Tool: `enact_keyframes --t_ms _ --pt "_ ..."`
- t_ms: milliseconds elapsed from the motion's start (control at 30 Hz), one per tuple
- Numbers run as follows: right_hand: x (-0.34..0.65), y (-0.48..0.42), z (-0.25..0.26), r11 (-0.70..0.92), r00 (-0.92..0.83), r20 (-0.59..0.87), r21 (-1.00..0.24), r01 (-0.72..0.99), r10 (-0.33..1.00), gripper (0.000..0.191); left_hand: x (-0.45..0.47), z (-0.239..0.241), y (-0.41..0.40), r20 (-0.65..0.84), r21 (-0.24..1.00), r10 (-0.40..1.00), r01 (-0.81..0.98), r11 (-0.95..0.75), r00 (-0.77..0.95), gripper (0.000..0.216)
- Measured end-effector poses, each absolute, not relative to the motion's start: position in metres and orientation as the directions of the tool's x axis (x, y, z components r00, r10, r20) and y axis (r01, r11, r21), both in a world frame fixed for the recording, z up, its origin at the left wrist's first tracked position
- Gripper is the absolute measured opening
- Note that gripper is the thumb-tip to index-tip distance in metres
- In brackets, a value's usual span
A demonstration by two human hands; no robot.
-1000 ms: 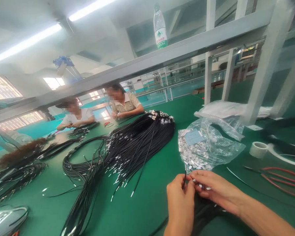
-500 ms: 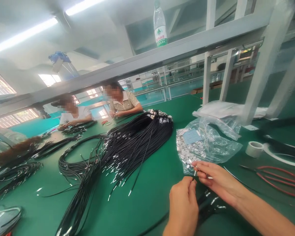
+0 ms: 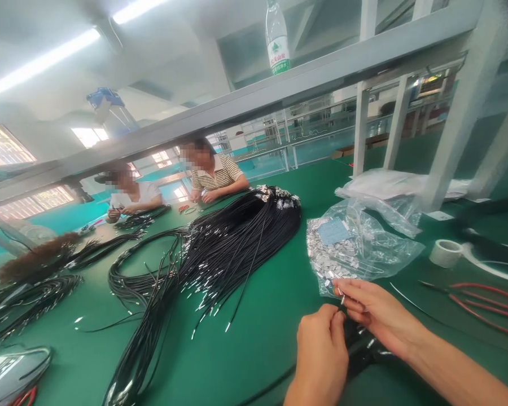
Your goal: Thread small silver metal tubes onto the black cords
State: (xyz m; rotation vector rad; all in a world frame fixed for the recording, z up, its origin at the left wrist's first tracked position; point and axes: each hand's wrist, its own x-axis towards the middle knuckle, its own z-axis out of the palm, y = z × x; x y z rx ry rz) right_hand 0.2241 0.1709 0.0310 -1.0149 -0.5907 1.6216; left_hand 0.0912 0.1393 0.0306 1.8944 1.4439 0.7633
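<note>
My left hand [image 3: 320, 352] is closed in a pinch at the bottom centre, holding the end of a black cable [image 3: 355, 349] that runs under my hands. My right hand [image 3: 375, 316] is just to its right, fingers pinched on a small silver metal clip [image 3: 342, 296] at its fingertips. Right behind my right hand lies a clear plastic bag [image 3: 355, 248] full of the same silver clips. A big bundle of black cables [image 3: 232, 242] with silver tips spreads over the green table [image 3: 262, 338] to the left.
Two people sit across the table handling cables. A tape roll [image 3: 445, 252] and red-handled pliers [image 3: 482, 299] lie at the right, more plastic bags [image 3: 389, 186] behind. Other cable bundles [image 3: 29, 299] lie at the left. A water bottle [image 3: 276, 39] stands on the overhead shelf rail.
My hands drew apart from the joined pinch; the right hand lifted slightly toward the bag, holding a clip. The view shifted a little.
</note>
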Motion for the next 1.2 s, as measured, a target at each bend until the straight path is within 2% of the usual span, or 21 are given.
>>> enact_keyframes --t_ms 333,467,667,833,900,967,1067,1133,1200 --pt "0.224 0.172 0.029 -0.237 0.044 -0.3 -0.829 -0.506 0.953 0.055 0.09 0.032 0.143 0.065 0.817 0.976 0.55 -0.173 0.21 0.029" --pt "0.219 0.169 0.03 -0.225 0.073 -0.286 -0.864 -0.45 0.955 0.055 0.091 0.032 0.142 0.064 0.821 0.977 0.546 -0.168 0.203 0.029" --pt "0.213 0.165 0.036 -0.19 0.109 -0.23 -0.937 -0.294 0.967 0.049 0.091 0.03 0.141 0.044 0.835 0.988 0.537 -0.118 0.148 0.025" --pt "0.217 0.166 0.038 -0.014 0.267 0.001 -0.998 0.054 0.964 0.027 0.091 0.031 0.14 0.053 0.73 0.986 0.667 -0.148 0.161 0.036" --pt "0.218 0.167 0.036 0.003 0.27 0.033 -0.994 0.11 0.962 0.024 0.091 0.034 0.139 0.05 0.693 0.982 0.701 -0.165 0.181 0.038" --pt "0.218 0.167 0.033 -0.075 0.233 -0.067 -0.997 0.025 0.97 0.028 0.092 0.036 0.139 0.04 0.672 0.981 0.721 -0.169 0.192 0.04" --pt "0.218 0.167 0.031 -0.232 0.109 -0.257 -0.952 -0.199 0.96 0.039 0.092 0.038 0.138 0.041 0.676 0.981 0.718 -0.166 0.188 0.04" --pt "0.218 0.166 0.031 -0.263 0.048 -0.287 -0.924 -0.278 0.957 0.046 0.092 0.037 0.137 0.046 0.706 0.983 0.69 -0.157 0.177 0.039" --pt "0.217 0.165 0.032 -0.243 0.043 -0.266 -0.927 -0.287 0.963 0.051 0.093 0.035 0.136 0.054 0.752 0.985 0.642 -0.147 0.161 0.037"
